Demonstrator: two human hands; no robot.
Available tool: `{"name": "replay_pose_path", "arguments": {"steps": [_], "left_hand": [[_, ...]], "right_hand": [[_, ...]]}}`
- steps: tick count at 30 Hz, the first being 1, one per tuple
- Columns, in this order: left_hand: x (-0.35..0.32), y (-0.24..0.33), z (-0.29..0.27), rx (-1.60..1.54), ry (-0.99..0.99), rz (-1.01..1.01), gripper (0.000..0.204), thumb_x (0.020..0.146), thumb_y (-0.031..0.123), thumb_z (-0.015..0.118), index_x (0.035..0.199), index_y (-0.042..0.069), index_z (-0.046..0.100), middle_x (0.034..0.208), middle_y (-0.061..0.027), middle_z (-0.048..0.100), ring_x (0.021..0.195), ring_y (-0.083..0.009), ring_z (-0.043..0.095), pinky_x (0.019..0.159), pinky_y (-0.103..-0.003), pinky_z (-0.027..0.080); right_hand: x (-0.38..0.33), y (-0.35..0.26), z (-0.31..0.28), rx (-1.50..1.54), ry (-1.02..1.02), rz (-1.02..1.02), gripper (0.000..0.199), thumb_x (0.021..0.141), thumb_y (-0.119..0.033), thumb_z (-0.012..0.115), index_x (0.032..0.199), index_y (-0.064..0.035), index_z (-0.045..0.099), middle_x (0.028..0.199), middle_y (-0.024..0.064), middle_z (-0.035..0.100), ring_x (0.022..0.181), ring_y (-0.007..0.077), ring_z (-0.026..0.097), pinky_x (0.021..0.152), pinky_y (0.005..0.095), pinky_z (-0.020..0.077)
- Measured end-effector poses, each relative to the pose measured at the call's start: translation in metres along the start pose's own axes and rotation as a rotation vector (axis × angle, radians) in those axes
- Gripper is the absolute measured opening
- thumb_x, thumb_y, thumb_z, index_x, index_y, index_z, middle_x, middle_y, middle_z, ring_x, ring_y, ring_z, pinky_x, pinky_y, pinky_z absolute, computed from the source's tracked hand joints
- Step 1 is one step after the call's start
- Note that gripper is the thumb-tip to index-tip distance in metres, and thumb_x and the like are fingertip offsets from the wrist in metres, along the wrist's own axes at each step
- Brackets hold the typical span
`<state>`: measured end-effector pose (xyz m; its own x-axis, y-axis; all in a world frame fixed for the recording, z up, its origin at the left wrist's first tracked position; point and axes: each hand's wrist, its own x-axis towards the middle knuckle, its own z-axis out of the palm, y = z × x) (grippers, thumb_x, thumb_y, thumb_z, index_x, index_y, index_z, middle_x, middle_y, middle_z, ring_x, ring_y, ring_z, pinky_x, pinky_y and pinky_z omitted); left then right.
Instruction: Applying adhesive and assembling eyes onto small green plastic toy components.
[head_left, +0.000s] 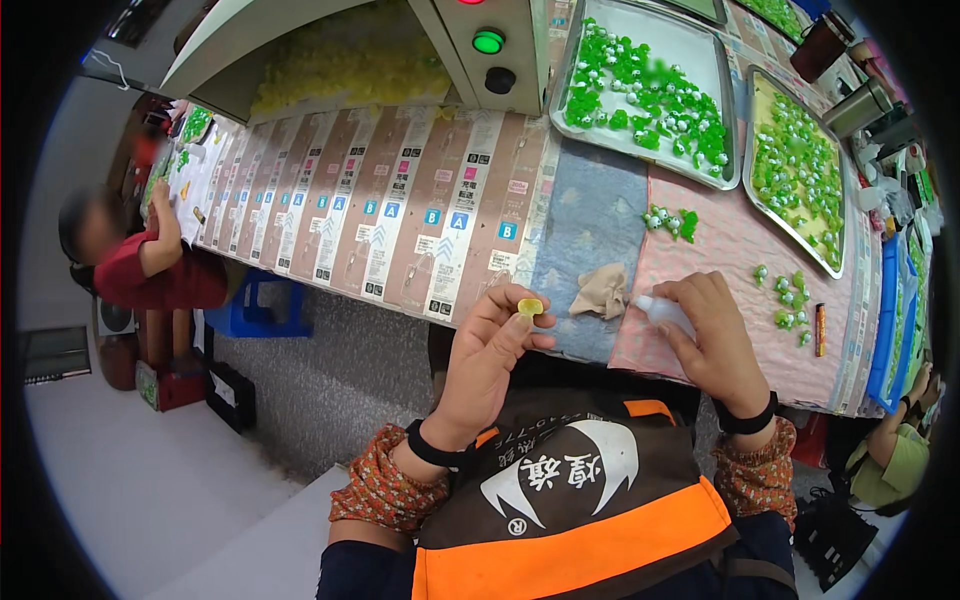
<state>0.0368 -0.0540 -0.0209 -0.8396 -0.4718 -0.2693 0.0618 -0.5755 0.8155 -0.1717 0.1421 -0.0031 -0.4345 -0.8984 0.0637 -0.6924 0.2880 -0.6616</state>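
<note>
Your left hand (487, 350) pinches a small translucent yellow-green moulded piece (530, 307) between thumb and fingertips, raised just above the near edge of the table (420, 240). Your right hand (712, 340) is wrapped around a small white squeeze bottle (662, 312), its tip aimed left toward a crumpled beige cloth (602, 292) lying on the blue-grey mat (590, 225) — the cloth sits between your two hands. Near your right hand, a few loose green pieces with white dots (790, 295) lie on the pink cloth (740, 240), with an orange stick (820, 329) just beside them. Further back stand two metal trays — one of dark green pieces (700, 45), one of lighter green pieces (752, 100).
</note>
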Motion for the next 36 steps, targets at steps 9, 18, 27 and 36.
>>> {"name": "replay_pose_path", "arguments": {"steps": [9, 18, 27, 36], "left_hand": [[-0.006, 0.0, 0.018, -0.097, -0.09, -0.123, 0.024, 0.106, 0.021, 0.055, 0.123, 0.005, 0.051, 0.115, -0.007, 0.059, 0.11, -0.0168, 0.062, 0.093, -0.034, 0.053], [-0.006, -0.004, 0.027, -0.153, -0.167, -0.154, 0.025, 0.106, 0.021, 0.054, 0.123, 0.004, 0.051, 0.114, -0.0068, 0.058, 0.108, -0.0164, 0.062, 0.094, -0.035, 0.052], [-0.008, -0.008, 0.024, -0.168, -0.155, -0.17, 0.024, 0.106, 0.02, 0.054, 0.125, 0.005, 0.05, 0.118, -0.0092, 0.061, 0.108, -0.0178, 0.063, 0.095, -0.036, 0.053], [-0.01, -0.016, 0.019, -0.218, -0.168, -0.176, 0.025, 0.106, 0.019, 0.054, 0.125, 0.005, 0.05, 0.118, -0.0099, 0.061, 0.107, -0.0167, 0.064, 0.095, -0.034, 0.053]], "right_hand": [[0.02, 0.022, -0.028, -0.117, 0.21, 0.003, 0.025, 0.082, 0.0, 0.066, 0.107, -0.0013, 0.061, 0.097, 0.0156, 0.059, 0.092, 0.0349, 0.056, 0.083, 0.0429, 0.0454], [0.06, 0.038, -0.03, -0.146, 0.185, 0.08, 0.013, 0.083, 0.001, 0.063, 0.096, -0.0019, 0.062, 0.089, 0.0148, 0.06, 0.086, 0.0342, 0.06, 0.076, 0.0436, 0.0479], [0.063, 0.039, -0.017, -0.355, 0.113, 0.059, 0.016, 0.082, 0.0, 0.064, 0.095, -0.0061, 0.059, 0.093, 0.0137, 0.059, 0.096, 0.0358, 0.059, 0.078, 0.0459, 0.0478], [0.05, 0.033, -0.027, -0.104, -0.002, 0.157, 0.029, 0.077, 0.006, 0.062, 0.104, -0.0046, 0.057, 0.093, 0.0151, 0.056, 0.092, 0.033, 0.057, 0.079, 0.0431, 0.0468]]}}
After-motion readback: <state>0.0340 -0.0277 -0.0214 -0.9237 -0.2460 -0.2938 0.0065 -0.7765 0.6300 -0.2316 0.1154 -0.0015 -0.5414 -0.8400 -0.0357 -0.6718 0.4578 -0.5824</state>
